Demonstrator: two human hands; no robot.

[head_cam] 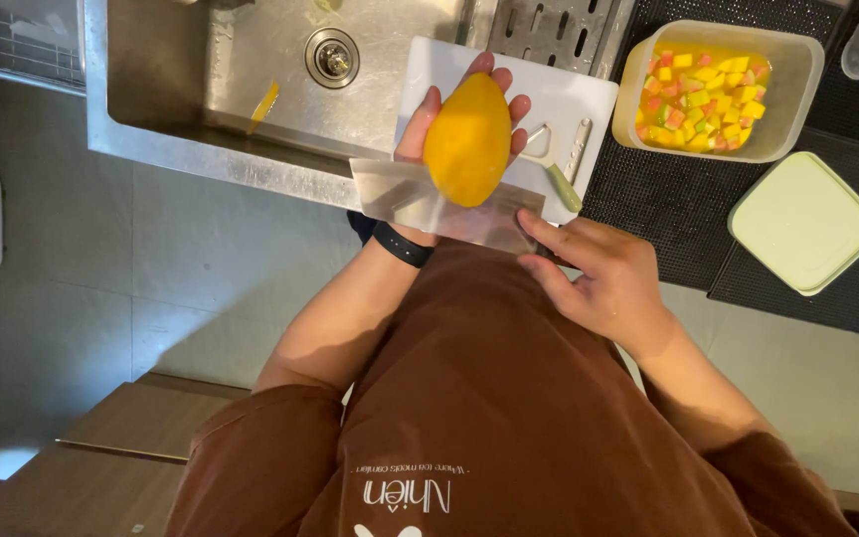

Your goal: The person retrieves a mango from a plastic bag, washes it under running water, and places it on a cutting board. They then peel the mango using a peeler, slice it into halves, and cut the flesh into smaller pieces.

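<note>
My left hand (428, 129), with a black band on the wrist, holds a peeled yellow-orange mango (467, 139) upright in its palm above a white cutting board (589, 99). My right hand (603, 278) grips the handle end of a broad steel knife (420, 199). The flat blade stretches left, crossing just under the mango and over my left wrist. The knife's handle is hidden inside my fist.
A steel sink (251, 60) with a drain (332, 57) and a strip of peel (263, 104) lies at the left. A green-handled peeler (561, 169) rests on the board. A tub of diced fruit (792, 109) and its pale lid (803, 223) sit on a black mat (668, 209).
</note>
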